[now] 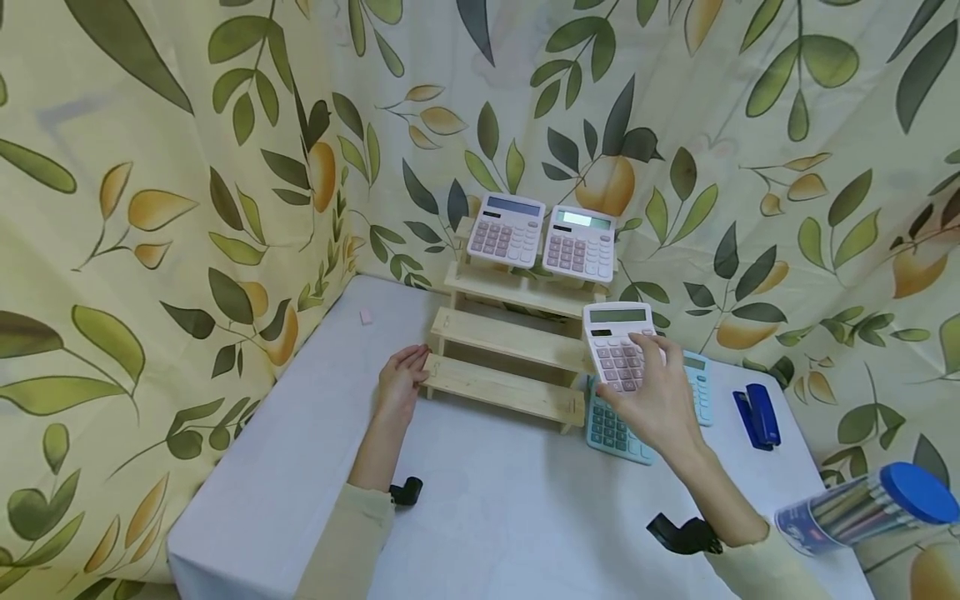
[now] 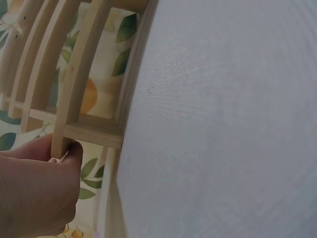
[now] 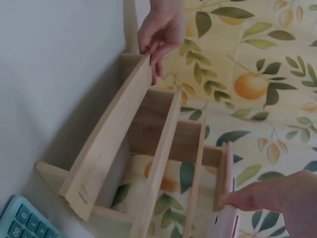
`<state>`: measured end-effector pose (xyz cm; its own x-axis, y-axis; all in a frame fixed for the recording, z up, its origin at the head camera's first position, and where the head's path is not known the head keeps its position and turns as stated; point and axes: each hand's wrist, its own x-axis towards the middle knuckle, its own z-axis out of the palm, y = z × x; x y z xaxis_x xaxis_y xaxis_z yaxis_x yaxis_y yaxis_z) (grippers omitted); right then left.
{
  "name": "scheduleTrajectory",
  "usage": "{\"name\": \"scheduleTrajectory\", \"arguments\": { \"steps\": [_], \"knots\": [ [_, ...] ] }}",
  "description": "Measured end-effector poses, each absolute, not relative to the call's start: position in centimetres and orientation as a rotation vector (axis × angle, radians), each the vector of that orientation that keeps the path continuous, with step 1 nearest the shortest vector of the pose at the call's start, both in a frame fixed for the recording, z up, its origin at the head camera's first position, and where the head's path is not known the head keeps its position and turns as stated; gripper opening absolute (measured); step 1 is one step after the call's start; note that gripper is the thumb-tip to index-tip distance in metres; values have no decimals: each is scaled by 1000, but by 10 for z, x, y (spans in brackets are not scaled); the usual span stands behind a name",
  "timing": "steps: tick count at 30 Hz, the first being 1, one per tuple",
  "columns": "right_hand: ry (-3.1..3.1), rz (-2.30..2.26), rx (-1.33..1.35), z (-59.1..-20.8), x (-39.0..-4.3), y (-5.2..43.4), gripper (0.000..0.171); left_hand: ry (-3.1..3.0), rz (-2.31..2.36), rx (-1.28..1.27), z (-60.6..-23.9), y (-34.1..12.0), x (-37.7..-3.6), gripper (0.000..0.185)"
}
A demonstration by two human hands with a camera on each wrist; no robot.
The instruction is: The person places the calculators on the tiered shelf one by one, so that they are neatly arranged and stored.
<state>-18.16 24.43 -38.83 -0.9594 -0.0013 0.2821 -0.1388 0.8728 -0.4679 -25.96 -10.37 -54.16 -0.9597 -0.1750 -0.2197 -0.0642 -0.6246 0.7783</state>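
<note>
A tiered wooden rack (image 1: 502, 387) stands on the table. My left hand (image 1: 401, 379) pinches the left end of its lowest step, thumb and fingers around the board (image 2: 81, 74). Two white calculators with pink keys stand tilted side by side on the top step, a left one (image 1: 506, 229) and a right one (image 1: 580, 243). With my right hand (image 1: 660, 400) I hold another white calculator (image 1: 618, 333) by its edges, just right of the rack. Below and behind that hand are a blue calculator (image 1: 618, 442) and a second blue one (image 1: 699, 387), both partly hidden.
A blue stapler (image 1: 759, 417) lies to the right on the white-covered table (image 1: 480, 517). Nearer the right edge is a clear tub of pens with a blue lid (image 1: 847, 508). A small pink piece (image 1: 366, 317) lies left of the rack. Leaf-patterned curtains (image 1: 247, 333) surround the table.
</note>
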Motion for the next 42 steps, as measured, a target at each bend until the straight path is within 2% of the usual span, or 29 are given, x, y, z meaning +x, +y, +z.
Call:
{"name": "scheduleTrajectory", "arguments": {
  "steps": [21,42],
  "knots": [
    [-2821,656,141,-394,-213,210,88,-1336,-2751,443,-544,-103,-259,66],
    [-2825,570,225,-394,-222,174,81,-1331,-2751,457,-542,-103,-260,66]
  ]
}}
